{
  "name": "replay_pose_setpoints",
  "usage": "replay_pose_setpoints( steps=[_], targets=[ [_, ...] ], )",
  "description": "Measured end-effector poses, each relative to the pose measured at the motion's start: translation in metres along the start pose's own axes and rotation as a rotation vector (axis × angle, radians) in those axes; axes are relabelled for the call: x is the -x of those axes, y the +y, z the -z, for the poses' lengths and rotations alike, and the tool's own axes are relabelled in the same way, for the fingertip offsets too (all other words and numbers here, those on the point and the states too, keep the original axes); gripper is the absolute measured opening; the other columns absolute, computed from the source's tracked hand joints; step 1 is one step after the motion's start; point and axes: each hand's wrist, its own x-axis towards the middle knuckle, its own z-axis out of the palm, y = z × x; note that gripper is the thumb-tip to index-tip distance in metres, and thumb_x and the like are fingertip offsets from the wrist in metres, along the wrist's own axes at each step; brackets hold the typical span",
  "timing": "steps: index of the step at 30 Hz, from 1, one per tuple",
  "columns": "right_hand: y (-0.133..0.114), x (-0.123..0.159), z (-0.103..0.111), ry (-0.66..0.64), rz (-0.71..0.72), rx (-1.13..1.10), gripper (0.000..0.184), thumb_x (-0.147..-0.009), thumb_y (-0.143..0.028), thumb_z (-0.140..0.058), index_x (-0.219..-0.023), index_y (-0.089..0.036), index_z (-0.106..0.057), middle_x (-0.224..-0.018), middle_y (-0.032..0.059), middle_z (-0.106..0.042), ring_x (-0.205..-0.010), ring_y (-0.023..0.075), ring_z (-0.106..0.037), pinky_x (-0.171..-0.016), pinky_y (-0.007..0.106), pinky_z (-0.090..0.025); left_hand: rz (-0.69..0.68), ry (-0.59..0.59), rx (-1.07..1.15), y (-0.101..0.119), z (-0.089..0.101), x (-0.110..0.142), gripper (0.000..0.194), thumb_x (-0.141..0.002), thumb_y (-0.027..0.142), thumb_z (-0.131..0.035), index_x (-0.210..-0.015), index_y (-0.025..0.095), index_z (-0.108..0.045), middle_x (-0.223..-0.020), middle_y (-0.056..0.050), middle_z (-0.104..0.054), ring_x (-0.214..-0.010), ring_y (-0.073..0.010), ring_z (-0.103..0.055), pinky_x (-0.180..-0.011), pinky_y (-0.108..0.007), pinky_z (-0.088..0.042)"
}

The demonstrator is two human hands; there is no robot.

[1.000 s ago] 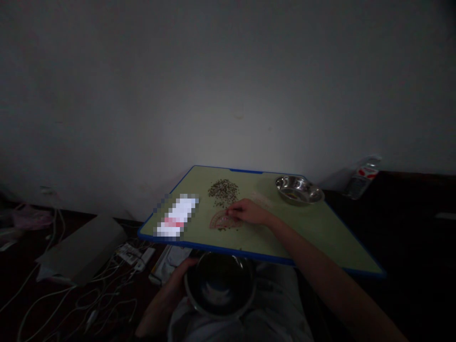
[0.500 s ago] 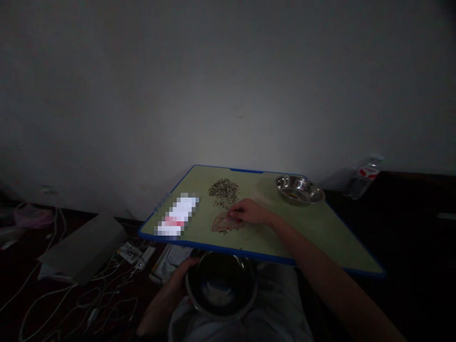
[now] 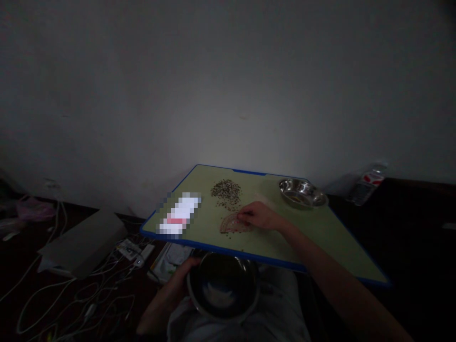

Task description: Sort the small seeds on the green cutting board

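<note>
On the pale green table (image 3: pixel 285 247) my right hand (image 3: pixel 261 216) has its fingers closed on the right part of a clear, semicircular protractor (image 3: pixel 230 223) with reddish markings. The protractor lies low against the tabletop. A few dark grains (image 3: pixel 228 235) are strewn along its near edge. Just beyond it spreads a loose pile of small dark and pale grains (image 3: pixel 226 192). Below the table's near edge, my left hand (image 3: pixel 188 270) grips the left rim of a dark-looking metal bowl (image 3: pixel 223 292) resting on my lap. The bowl's contents are too dark to make out.
A shiny steel bowl (image 3: pixel 302 194) stands at the table's far right. At the left lies a bright, pixelated phone-like rectangle (image 3: pixel 180 214). A plastic bottle (image 3: pixel 368 185) leans by the wall. Cables (image 3: pixel 96 289) and a grey box (image 3: pixel 83 242) occupy the floor at left.
My right hand and the protractor have shifted a little to the right across the table. The left hand stays on the bowl. The whole view has moved slightly.
</note>
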Motion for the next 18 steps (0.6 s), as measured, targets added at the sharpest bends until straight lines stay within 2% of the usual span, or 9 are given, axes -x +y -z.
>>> replay_pose_setpoints(
  steps=[4, 8, 10, 14, 18],
  targets=[
    [-0.001, 0.015, 0.004, 0.022, -0.040, -0.010, 0.028, -0.082, -0.027, -0.045, -0.071, -0.013, -0.067, -0.056, 0.0002, -0.057, -0.052, 0.0096, -0.045, -0.052, 0.021, -0.030, 0.009, 0.006, 0.008, 0.001, -0.004, 0.004, 0.024, -0.068, 0.037, -0.059, -0.059, 0.016, -0.067, -0.049, 0.001, -0.067, -0.047, -0.0124, -0.057, -0.054, -0.023, -0.042],
    [0.000, 0.034, 0.006, 0.061, -0.074, -0.022, 0.029, -0.083, -0.028, -0.043, -0.074, -0.014, -0.067, -0.055, -0.0002, -0.056, -0.052, 0.0100, -0.046, -0.051, 0.021, -0.030, 0.002, 0.007, 0.044, 0.006, -0.013, 0.011, 0.018, -0.066, 0.033, -0.062, -0.062, 0.016, -0.069, -0.059, 0.001, -0.071, -0.058, -0.0144, -0.061, -0.059, -0.023, -0.043],
    [0.000, 0.043, 0.005, 0.086, -0.092, -0.042, 0.029, -0.084, -0.028, -0.042, -0.077, -0.015, -0.067, -0.057, -0.0002, -0.057, -0.052, 0.0105, -0.047, -0.051, 0.022, -0.030, -0.008, -0.007, 0.044, 0.007, -0.016, 0.013, 0.018, -0.064, 0.033, -0.063, -0.061, 0.016, -0.069, -0.057, 0.001, -0.070, -0.059, -0.0148, -0.061, -0.059, -0.023, -0.043],
    [-0.007, 0.058, 0.002, 0.102, -0.139, -0.042, 0.030, -0.084, -0.028, -0.040, -0.074, -0.014, -0.065, -0.059, 0.0008, -0.058, -0.053, 0.0111, -0.048, -0.051, 0.022, -0.031, -0.026, -0.036, 0.045, 0.001, -0.012, 0.009, 0.022, -0.065, 0.037, -0.063, -0.062, 0.016, -0.068, -0.054, 0.001, -0.068, -0.055, -0.0138, -0.059, -0.057, -0.023, -0.041],
    [-0.019, 0.070, -0.005, 0.129, -0.149, -0.026, 0.031, -0.084, -0.027, -0.041, -0.066, -0.014, -0.062, -0.058, 0.0010, -0.057, -0.053, 0.0114, -0.048, -0.052, 0.023, -0.031, 0.036, -0.023, 0.046, -0.002, -0.010, 0.004, 0.026, -0.065, 0.039, -0.061, -0.057, 0.014, -0.066, -0.047, 0.000, -0.064, -0.046, -0.0123, -0.054, -0.052, -0.024, -0.038]
  ],
)
